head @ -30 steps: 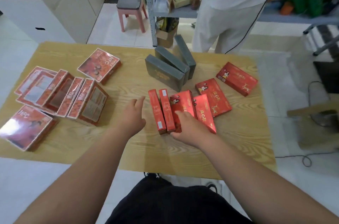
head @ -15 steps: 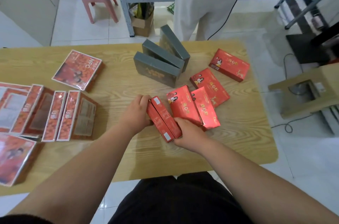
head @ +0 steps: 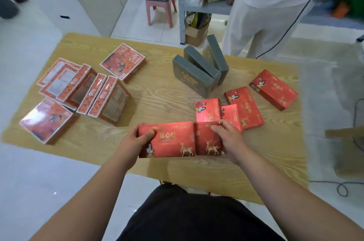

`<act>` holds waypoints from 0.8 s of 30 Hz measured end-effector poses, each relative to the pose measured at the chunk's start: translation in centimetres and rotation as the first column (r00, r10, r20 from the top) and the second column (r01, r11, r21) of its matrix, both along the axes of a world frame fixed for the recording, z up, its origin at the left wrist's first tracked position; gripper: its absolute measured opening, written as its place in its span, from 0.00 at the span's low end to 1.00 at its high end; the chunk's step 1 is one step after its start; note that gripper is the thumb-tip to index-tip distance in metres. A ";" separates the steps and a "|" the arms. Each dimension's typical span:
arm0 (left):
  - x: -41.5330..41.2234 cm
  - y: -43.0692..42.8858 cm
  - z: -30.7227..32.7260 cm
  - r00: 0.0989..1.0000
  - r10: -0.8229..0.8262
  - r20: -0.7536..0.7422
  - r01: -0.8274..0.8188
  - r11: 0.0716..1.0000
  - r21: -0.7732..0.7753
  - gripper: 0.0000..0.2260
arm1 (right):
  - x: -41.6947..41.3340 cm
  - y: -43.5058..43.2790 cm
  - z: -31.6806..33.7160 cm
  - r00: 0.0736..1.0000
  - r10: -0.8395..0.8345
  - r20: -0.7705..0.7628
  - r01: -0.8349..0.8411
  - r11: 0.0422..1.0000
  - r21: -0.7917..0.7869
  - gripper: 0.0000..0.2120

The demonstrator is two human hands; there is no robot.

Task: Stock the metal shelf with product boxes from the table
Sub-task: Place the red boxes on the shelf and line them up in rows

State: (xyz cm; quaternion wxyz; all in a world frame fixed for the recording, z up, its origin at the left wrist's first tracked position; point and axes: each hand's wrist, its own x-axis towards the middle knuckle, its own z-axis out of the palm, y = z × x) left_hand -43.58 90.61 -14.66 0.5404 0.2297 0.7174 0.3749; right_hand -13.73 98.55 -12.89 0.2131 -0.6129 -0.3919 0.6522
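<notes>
Wood table (head: 161, 102): two red boxes (head: 177, 139) pinched end-to-end betw. left hand (head: 137, 138) & right hand (head: 224, 138); pair may buckle at seam if squeezed unevenly.

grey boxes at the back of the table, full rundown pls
Three grey boxes, flat and rectangular, matte card by the look, faint gold print on the nearest face. They stand on edge on the wooden table, packed in a staggered diagonal row toward the far edge, leaning on one another. Neither hand touches them; the red boxes lie apart.
</notes>
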 end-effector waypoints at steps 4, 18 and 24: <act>0.9 -5.0 2.8 0.975 0.219 0.025 -0.220 0.973 0.068 0.18 | 0.2 1.1 0.7 0.999 0.051 -0.001 -0.051 0.996 0.068 0.10; 0.9 -30.8 5.6 0.567 0.815 -0.115 -0.808 0.578 0.115 0.08 | -11.4 -7.3 4.1 0.790 0.612 0.029 -0.609 0.778 0.155 0.09; -1.7 -41.9 5.3 0.391 0.918 -0.059 -0.911 0.396 0.113 0.15 | -21.5 -14.6 5.7 0.524 0.851 0.037 -0.843 0.512 0.163 0.08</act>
